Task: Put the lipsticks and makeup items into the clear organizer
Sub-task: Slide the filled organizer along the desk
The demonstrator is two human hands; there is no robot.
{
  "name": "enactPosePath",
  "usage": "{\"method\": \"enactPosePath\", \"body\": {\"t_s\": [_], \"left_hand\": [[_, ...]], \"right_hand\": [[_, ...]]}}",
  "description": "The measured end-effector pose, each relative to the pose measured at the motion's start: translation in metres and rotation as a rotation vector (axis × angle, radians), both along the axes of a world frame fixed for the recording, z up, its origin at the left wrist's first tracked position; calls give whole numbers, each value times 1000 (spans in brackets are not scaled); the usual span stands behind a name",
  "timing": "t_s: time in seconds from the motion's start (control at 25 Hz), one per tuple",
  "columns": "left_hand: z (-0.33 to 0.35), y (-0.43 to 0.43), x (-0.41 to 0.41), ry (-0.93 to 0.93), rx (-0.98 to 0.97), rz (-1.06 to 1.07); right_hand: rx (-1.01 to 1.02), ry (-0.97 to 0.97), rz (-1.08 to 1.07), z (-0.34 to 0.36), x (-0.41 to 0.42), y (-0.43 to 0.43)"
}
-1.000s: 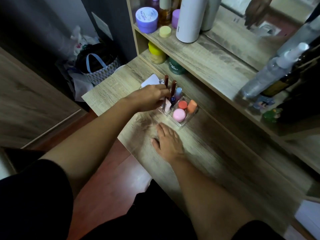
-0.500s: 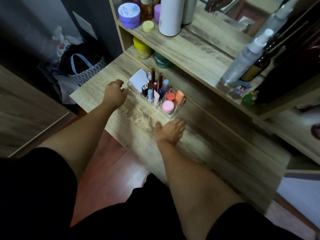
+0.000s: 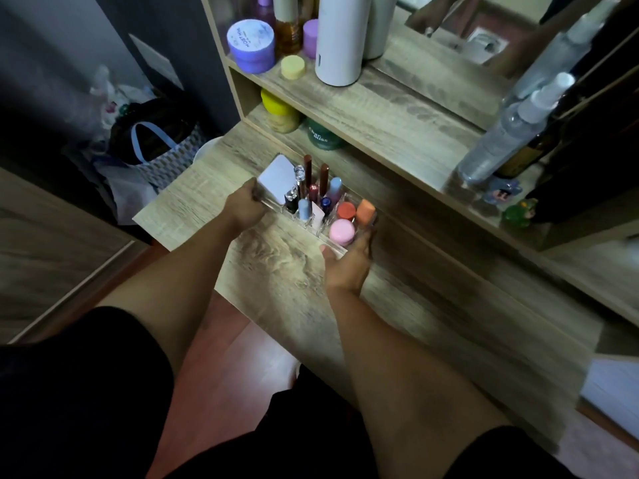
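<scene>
The clear organizer (image 3: 337, 249) stands on the wooden desk (image 3: 276, 264), filled with several upright lipsticks (image 3: 323, 179), a white compact (image 3: 276, 179), a pink jar (image 3: 341, 232), a red-capped jar (image 3: 346, 211) and an orange item (image 3: 365, 211). My left hand (image 3: 246, 209) grips the organizer's left end beside the compact. At the right end my right hand (image 3: 347, 262) holds the near corner, its fingers curling up past the orange item.
An upper shelf (image 3: 380, 108) carries a purple jar (image 3: 250, 43), a yellow cap, a white bottle (image 3: 340, 39) and spray bottles (image 3: 505, 133). Yellow and green jars sit under it. A mirror stands behind. A bag (image 3: 162, 146) lies on the floor left.
My left hand drew back from the lipsticks, then closed on the organizer's left end. My right hand came off the desk and took hold of the right end.
</scene>
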State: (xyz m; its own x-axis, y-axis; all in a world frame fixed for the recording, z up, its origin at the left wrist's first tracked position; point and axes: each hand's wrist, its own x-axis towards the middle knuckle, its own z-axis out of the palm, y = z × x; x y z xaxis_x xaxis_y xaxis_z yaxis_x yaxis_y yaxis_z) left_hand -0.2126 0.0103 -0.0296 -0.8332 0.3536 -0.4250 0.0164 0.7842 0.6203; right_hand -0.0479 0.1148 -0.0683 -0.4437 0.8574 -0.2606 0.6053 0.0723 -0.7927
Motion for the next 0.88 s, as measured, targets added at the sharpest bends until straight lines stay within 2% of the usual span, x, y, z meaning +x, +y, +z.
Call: {"method": "enactPosePath", "body": {"t_s": [0.48, 0.88], "left_hand": [[0, 6, 11, 49, 11, 7], [6, 35, 75, 88, 17, -10]], "right_hand": [[98, -23, -105, 0, 22, 4], [79, 34, -116, 2, 94, 26]]}}
